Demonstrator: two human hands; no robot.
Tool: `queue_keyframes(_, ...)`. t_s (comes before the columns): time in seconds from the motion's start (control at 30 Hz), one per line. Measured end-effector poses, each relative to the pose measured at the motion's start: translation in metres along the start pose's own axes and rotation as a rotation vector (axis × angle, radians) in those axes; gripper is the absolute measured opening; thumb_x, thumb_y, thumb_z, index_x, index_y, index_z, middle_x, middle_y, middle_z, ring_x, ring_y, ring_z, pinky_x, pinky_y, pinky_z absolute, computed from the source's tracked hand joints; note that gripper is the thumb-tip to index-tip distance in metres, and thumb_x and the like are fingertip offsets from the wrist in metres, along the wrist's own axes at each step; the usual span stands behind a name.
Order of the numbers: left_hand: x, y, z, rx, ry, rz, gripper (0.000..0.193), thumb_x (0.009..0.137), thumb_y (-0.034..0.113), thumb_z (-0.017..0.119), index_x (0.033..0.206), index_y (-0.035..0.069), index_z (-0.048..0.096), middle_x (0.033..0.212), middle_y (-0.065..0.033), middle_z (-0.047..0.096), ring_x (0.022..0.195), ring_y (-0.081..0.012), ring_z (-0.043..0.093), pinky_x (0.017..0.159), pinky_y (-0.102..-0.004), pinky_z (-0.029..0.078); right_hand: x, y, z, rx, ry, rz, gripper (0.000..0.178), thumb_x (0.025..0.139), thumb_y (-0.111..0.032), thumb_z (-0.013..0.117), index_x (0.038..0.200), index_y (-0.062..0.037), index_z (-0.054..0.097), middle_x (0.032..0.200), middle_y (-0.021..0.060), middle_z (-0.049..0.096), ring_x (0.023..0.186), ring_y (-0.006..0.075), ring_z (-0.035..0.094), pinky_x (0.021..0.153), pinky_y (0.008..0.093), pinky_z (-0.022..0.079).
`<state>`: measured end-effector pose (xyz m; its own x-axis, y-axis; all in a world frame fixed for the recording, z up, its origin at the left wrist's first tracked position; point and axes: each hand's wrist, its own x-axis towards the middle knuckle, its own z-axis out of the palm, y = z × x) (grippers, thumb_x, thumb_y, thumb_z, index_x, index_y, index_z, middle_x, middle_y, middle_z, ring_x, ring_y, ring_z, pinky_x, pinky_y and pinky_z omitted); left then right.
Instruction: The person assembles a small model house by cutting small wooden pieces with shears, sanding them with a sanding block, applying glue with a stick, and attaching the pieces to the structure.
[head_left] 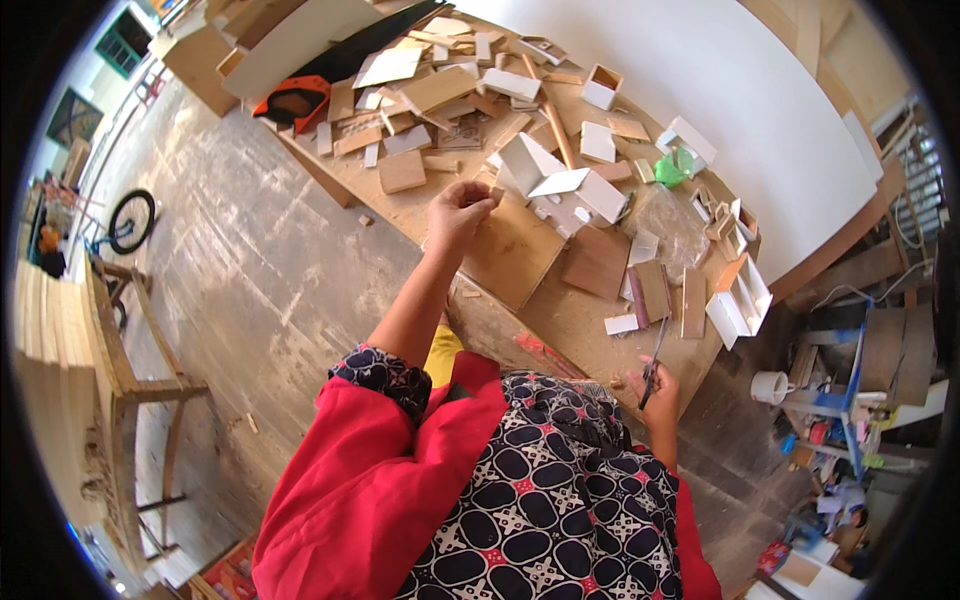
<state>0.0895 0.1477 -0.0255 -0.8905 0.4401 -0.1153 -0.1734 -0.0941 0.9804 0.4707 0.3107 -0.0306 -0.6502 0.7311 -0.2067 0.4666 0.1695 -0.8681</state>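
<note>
The left hand (462,208) is raised over the cluttered wooden bench (560,320), its grip pinched together on a small pale scrap of wood (494,192) held just above a flat brown plywood square (512,255). The right hand (655,388) rests at the bench's near edge, its grip closed around a thin dark-handled blade tool (652,370) that points up toward a tan rectangular offcut (653,290). Small white open-sided box models (740,300) and loose offcuts crowd the far side. Handling so small a piece well probably means keeping the pinch light and steady, with the blade tip held clear of the other hand.
</note>
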Motion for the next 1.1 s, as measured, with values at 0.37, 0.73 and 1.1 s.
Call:
queue_keyframes(0.37, 0.016, -0.001, 0.004, -0.062, -0.012, 0.057, 0.014, 0.076, -0.002, 0.067, 0.09, -0.001, 0.063, 0.081, -0.0048, 0.066, 0.074, -0.0088, 0.061, 0.069, -0.0216, 0.049, 0.009, -0.009, -0.003, -0.162, -0.028, 0.056, 0.04, 0.075, -0.016, 0.077, 0.11, -0.0012, 0.062, 0.074, -0.0026, 0.055, 0.065, 0.0056, 0.05, 0.059, 0.022, 0.042)
queue_keyframes(0.73, 0.024, -0.015, 0.006, -0.029, -0.026, 0.102, 0.014, 0.078, -0.001, 0.064, 0.092, -0.001, 0.062, 0.086, -0.0053, 0.066, 0.078, -0.0093, 0.062, 0.071, -0.0214, 0.049, 0.016, -0.024, 0.008, -0.439, 0.126, -0.079, 0.06, 0.062, -0.018, 0.082, 0.114, 0.0024, 0.06, 0.086, 0.0107, 0.065, 0.08, 0.0203, 0.061, 0.073, 0.0333, 0.049)
queue_keyframes(1.1, 0.017, -0.003, 0.009, 0.153, 0.041, 0.118, 0.014, 0.078, 0.0, 0.065, 0.092, 0.0, 0.064, 0.082, -0.0034, 0.066, 0.075, -0.0081, 0.061, 0.07, -0.0217, 0.05, 0.015, -0.032, 0.01, -0.436, 0.187, -0.062, 0.066, 0.062, -0.014, 0.079, 0.122, -0.0013, 0.054, 0.113, 0.0209, 0.061, 0.106, 0.0336, 0.058, 0.09, 0.0383, 0.044)
